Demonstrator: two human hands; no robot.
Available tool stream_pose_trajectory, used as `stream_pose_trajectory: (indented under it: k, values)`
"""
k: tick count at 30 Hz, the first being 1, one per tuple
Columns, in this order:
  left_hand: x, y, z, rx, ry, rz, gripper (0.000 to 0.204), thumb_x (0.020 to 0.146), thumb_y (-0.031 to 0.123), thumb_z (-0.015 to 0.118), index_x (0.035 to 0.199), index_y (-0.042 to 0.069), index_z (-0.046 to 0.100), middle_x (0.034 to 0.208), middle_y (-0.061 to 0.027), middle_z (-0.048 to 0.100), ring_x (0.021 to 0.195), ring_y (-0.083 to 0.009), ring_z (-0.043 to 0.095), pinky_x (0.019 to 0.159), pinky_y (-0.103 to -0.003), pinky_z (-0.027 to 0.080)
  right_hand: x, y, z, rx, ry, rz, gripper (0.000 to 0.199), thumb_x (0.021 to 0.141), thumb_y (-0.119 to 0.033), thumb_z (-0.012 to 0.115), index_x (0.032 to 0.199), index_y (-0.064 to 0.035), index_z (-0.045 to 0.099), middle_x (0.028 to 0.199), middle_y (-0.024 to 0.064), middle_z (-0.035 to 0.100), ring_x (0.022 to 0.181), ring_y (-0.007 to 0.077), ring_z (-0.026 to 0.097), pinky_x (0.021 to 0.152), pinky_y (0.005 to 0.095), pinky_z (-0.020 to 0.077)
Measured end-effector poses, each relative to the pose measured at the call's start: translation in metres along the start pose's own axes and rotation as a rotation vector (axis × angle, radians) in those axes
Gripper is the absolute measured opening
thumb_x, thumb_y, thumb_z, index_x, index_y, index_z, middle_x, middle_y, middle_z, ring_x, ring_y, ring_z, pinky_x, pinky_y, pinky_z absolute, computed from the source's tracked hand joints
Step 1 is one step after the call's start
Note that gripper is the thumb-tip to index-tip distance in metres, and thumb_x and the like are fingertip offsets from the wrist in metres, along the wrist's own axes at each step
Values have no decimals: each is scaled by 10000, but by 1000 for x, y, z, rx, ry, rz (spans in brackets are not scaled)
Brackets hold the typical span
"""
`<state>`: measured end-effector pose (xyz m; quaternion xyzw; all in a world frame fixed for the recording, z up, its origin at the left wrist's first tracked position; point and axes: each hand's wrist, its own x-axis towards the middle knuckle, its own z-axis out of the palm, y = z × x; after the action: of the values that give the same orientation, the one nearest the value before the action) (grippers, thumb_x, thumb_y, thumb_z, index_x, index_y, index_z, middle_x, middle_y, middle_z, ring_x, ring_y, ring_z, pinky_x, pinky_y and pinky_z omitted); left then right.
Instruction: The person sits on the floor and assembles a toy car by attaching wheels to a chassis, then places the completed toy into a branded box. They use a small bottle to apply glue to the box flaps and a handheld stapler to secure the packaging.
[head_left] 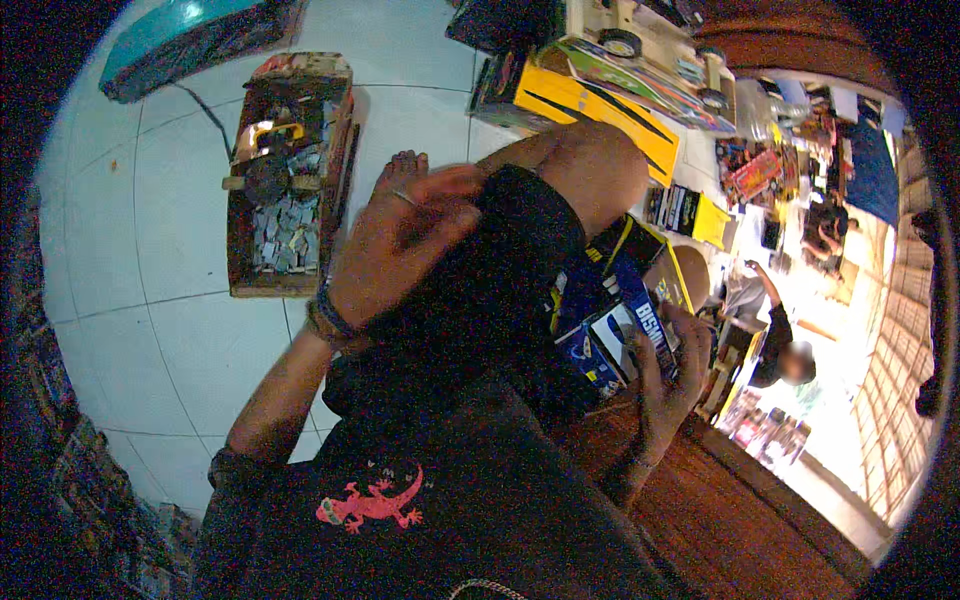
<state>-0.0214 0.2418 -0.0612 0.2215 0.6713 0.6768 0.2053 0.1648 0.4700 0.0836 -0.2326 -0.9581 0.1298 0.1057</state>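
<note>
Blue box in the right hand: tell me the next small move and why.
Probably bring the left hand across to the blue box. The right hand alone grips it at one edge, fingers wrapped over its face, while the left hand rests idle on the black shorts over the raised knee. A second grip would likely steady the box.

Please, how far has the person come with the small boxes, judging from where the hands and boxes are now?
Done: nothing visibly finished; no sorted pile is in view. In hand: the right hand grips a small blue and white box against the lap, beside yellow and black boxes. The left hand rests blurred on the black-clothed knee, holding nothing visible. Left: a wooden tray of small packets sits untouched on the tiled floor.
</note>
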Motion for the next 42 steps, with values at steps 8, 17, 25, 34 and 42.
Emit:
stream_pose_trajectory:
  k: [8,17,25,34,42]
  values:
    - [-26,-33,-111,357,322,-221,412,943,285,627,1289,66,583,1142,-143,675,998,-210,669,874,-332,511,9,-5,4,19,-94,-31,322,752,-51,769,1057,-21,666,1034,122,651,971,259,609,892,360,465]
    - [-35,-66,-139,572,426,-156,382,930,248,638,1266,70,606,1119,-181,657,1019,-288,656,895,-376,506,6,11,-9,142,-95,130,306,929,-156,617,1197,-8,618,1103,126,663,1062,229,602,966,341,429]
    - [-38,-88,-157,902,247,-188,531,866,297,694,1339,118,531,1097,-183,631,1001,-371,583,909,-463,442,20,42,-23,-15,32,145,236,981,-145,534,1132,7,633,1115,142,655,1066,257,596,963,365,433]
    - [-39,-75,-160,1060,116,-283,624,875,331,680,1404,88,455,1243,-234,570,1142,-415,503,1037,-476,346,41,54,-20,319,-156,156,213,924,-153,596,1076,-17,659,1020,146,679,919,259,645,869,362,482]
    - [-45,-69,-176,1114,23,-207,767,816,364,750,1438,74,406,1312,-204,542,1199,-377,477,1067,-459,323,64,68,-9,289,-276,3,237,905,-175,644,1086,-28,689,979,110,692,942,234,632,872,344,474]
